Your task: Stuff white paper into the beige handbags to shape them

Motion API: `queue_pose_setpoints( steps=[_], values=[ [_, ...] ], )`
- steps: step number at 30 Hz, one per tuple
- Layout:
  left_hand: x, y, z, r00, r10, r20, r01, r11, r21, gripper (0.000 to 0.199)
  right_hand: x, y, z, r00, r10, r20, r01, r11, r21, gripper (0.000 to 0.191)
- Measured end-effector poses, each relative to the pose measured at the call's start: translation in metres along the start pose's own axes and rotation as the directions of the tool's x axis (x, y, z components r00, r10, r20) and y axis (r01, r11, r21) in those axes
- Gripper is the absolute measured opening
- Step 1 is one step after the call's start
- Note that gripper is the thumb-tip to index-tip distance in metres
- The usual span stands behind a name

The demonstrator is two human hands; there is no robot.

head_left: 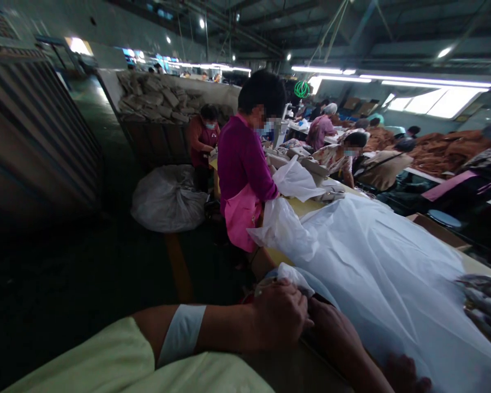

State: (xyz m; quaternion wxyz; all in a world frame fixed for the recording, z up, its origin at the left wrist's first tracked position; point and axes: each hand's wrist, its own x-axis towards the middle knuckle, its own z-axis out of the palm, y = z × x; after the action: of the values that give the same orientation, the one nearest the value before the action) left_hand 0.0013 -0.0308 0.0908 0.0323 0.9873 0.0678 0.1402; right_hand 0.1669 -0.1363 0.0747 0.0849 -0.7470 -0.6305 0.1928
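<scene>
Low in the middle of the head view, my left hand (281, 311) is closed in a fist, with a bunched piece of thin white plastic (295, 277) sticking out above it. My right hand (331, 326) comes in from the lower right and meets the left. Its fingers are curled in and partly hidden behind the left hand, so what they hold does not show. A rounded pale-blue edge (321, 286) lies just beyond both hands. Right beside them, a large white plastic sheet (376, 256) is spread over the table.
Another person's hand (407, 373) rests by the sheet at the bottom edge. A co-worker in a purple top (241, 158) stands ahead at the yellow table (300, 206). A full white sack (169, 199) sits on the floor. Grey bundles (485, 297) lie at right.
</scene>
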Motion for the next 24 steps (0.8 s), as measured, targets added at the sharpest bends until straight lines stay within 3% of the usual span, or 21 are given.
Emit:
queue_pose_setpoints(
  steps=[3,6,10,12,14,17,19,20,23,24],
  values=[
    [-0.001,0.008,0.004,0.998,0.023,0.063,-0.029,0.995,0.099,0.052,-0.002,0.003,-0.002,0.999,0.041,-0.005,-0.04,0.99,0.133,0.038],
    [0.008,0.017,0.005,0.988,-0.031,0.153,0.013,0.993,0.119,0.055,-0.005,0.017,0.003,0.996,0.06,-0.069,-0.037,0.956,0.292,0.062],
    [0.03,0.024,0.003,0.966,-0.066,0.248,0.054,0.997,0.054,0.044,-0.003,0.037,0.011,0.991,0.132,-0.019,-0.107,0.875,0.471,0.08],
    [0.042,0.021,0.0,0.924,-0.045,0.38,0.052,0.999,-0.007,0.041,0.0,0.039,0.011,0.993,0.114,0.013,-0.104,0.844,0.526,0.077],
    [0.051,0.013,-0.006,0.848,-0.035,0.529,0.075,0.996,-0.055,0.041,0.002,0.036,0.008,0.998,0.054,0.023,-0.058,0.841,0.538,0.074],
    [0.057,0.0,-0.019,0.788,-0.058,0.613,0.138,0.987,-0.083,0.047,0.004,0.027,0.002,1.0,0.01,-0.009,-0.005,0.881,0.473,0.069],
    [0.053,-0.006,-0.028,0.8,-0.05,0.597,0.139,0.985,-0.103,0.053,0.003,0.022,-0.002,0.999,-0.006,-0.049,0.027,0.906,0.421,0.062],
    [0.049,-0.008,-0.031,0.829,-0.031,0.559,0.118,0.986,-0.12,0.053,0.003,0.022,-0.002,0.998,-0.029,-0.062,0.051,0.915,0.4,0.057],
    [0.034,-0.014,-0.03,0.955,-0.043,0.294,0.07,0.994,-0.083,0.056,0.001,0.026,0.001,0.991,-0.107,-0.079,0.128,0.933,0.337,0.05],
    [0.029,-0.016,-0.025,0.971,-0.094,0.221,0.108,0.993,-0.054,0.064,0.001,0.029,0.004,0.989,-0.116,-0.093,0.139,0.94,0.312,0.05]
  ],
)
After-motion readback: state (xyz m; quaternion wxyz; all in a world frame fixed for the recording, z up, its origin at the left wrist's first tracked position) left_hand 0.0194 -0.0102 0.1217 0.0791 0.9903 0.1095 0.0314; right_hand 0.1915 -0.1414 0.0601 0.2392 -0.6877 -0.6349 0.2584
